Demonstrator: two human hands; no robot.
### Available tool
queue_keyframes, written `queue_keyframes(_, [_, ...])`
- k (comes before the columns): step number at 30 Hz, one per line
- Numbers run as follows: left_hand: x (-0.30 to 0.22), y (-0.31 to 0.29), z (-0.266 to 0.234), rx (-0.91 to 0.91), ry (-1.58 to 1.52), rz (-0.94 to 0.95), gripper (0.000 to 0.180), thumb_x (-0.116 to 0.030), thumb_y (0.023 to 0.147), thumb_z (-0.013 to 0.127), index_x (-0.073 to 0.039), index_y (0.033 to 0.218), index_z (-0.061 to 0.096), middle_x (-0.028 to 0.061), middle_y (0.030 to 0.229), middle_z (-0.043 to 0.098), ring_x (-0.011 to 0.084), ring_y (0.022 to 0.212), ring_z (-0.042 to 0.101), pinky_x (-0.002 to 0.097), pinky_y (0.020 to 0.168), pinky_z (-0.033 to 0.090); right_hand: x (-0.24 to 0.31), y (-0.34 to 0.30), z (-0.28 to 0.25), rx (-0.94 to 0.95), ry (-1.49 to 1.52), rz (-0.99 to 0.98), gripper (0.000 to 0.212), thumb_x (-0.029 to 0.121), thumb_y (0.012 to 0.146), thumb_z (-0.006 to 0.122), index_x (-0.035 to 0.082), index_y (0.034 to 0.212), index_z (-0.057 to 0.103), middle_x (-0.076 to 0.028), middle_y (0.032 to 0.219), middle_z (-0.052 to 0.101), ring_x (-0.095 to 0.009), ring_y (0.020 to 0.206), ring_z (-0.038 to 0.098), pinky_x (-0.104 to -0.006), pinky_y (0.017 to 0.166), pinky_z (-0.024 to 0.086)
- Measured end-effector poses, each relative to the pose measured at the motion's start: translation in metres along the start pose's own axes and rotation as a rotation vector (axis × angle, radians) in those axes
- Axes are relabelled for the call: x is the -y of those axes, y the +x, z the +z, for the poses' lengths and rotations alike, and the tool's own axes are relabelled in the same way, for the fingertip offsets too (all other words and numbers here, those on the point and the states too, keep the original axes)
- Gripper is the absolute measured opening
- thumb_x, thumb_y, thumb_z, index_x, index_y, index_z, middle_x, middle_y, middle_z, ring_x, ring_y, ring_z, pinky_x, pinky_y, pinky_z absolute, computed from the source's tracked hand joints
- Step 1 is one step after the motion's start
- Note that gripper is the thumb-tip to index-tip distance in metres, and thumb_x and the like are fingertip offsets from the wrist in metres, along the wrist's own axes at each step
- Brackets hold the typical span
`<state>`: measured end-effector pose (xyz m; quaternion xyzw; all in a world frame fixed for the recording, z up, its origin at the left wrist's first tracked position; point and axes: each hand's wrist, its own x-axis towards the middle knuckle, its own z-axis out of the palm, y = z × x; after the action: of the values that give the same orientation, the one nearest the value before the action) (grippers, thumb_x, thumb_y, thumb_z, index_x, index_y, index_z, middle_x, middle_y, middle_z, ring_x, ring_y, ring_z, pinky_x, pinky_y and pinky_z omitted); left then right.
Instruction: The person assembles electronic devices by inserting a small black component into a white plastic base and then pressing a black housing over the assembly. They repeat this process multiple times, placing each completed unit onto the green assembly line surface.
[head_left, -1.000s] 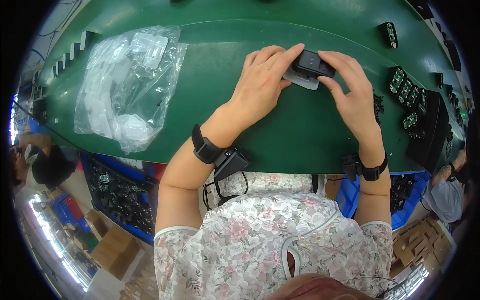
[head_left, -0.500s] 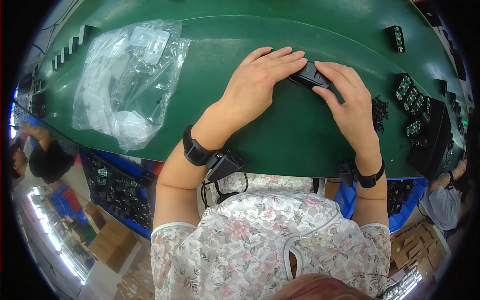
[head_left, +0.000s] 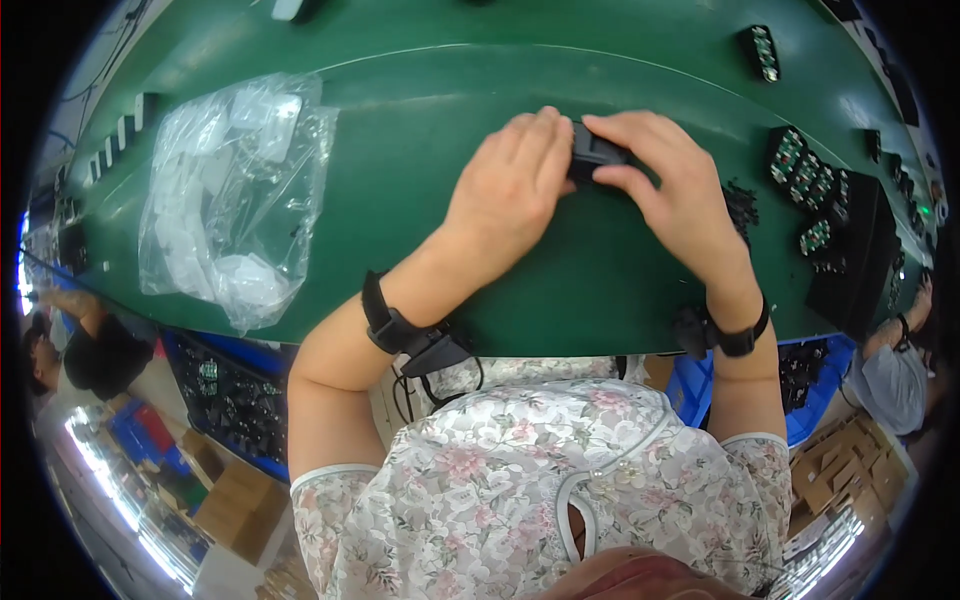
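Note:
A small black plastic device housing (head_left: 597, 152) lies between my two hands over the green table. My left hand (head_left: 508, 185) closes on its left end, fingers pressed together and the thumb tip showing below. That hand hides the left part of the housing. With thumb and index finger, my right hand (head_left: 675, 185) pinches its right end. Small black parts (head_left: 739, 210) lie in a loose pile just beyond my right hand.
A clear plastic bag of white pieces (head_left: 230, 200) lies on the green table (head_left: 410, 140) at left. Housings with green circuit boards (head_left: 800, 170) stand at right beside a black box (head_left: 857, 255). Blue bins (head_left: 690, 400) sit below the table edge. Other people work at both sides.
My left hand has gone from lying flat across the housing to closing round its left end. Both hands and the housing have shifted slightly left in view, and the whole view has shifted.

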<state>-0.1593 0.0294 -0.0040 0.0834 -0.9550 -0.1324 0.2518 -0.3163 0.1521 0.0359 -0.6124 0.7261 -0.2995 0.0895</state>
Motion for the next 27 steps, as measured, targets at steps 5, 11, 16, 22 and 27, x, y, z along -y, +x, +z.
queue_keyframes(5, [0.027, 0.045, 0.011, 0.012, -0.078, 0.046, 0.04, -0.018, 0.079, 0.069, 0.006, 0.107, 0.053, 0.0166, 0.101, 0.06, 0.0327, 0.094, 0.058, 0.0368, 0.077, 0.049, -0.034, 0.01, -0.027, -0.142, 0.147, 0.116, 0.036, 0.013, 0.085, 0.066, 0.005, 0.12, 0.061, -0.007, 0.112, 0.063, -0.016, 0.095, 0.061, -0.0281, 0.085, 0.046])
queue_keyframes(11, [0.075, 0.139, 0.043, 0.013, -0.935, -0.136, 0.041, -0.029, 0.097, 0.047, 0.01, 0.094, 0.059, 0.0168, 0.075, 0.067, 0.0175, 0.057, 0.062, 0.0295, 0.053, 0.05, -0.058, -0.048, -0.079, -0.303, 0.009, 0.461, 0.026, 0.011, 0.088, 0.064, 0.006, 0.113, 0.065, -0.002, 0.098, 0.066, -0.012, 0.089, 0.06, -0.0239, 0.076, 0.046])
queue_keyframes(16, [0.128, 0.18, 0.076, 0.307, -1.023, -0.51, 0.04, -0.027, 0.098, 0.042, 0.009, 0.093, 0.059, 0.0141, 0.069, 0.066, 0.0167, 0.05, 0.06, 0.0276, 0.044, 0.046, -0.034, -0.072, -0.052, -0.119, -0.125, 0.422, 0.037, 0.01, 0.075, 0.073, 0.006, 0.111, 0.063, -0.005, 0.101, 0.059, -0.016, 0.081, 0.055, -0.0265, 0.069, 0.044])
queue_keyframes(22, [0.149, 0.163, 0.068, 0.239, -0.284, -0.608, 0.046, -0.032, 0.096, 0.044, 0.013, 0.095, 0.054, 0.0227, 0.075, 0.066, 0.0283, 0.055, 0.062, 0.038, 0.049, 0.049, -0.017, -0.062, -0.018, -0.076, -0.198, 0.225, 0.026, 0.008, 0.076, 0.071, 0.003, 0.1, 0.062, -0.011, 0.096, 0.055, -0.029, 0.091, 0.054, -0.0346, 0.077, 0.045])
queue_keyframes(27, [0.048, 0.098, 0.015, -0.123, 0.012, -0.236, 0.039, -0.04, 0.082, 0.067, -0.003, 0.092, 0.057, 0.013, 0.067, 0.062, 0.0305, 0.06, 0.064, 0.04, 0.054, 0.051, -0.023, -0.07, -0.016, -0.122, -0.18, 0.233, 0.011, -0.002, 0.079, 0.064, -0.002, 0.087, 0.056, -0.013, 0.088, 0.052, -0.027, 0.083, 0.054, -0.033, 0.075, 0.045])
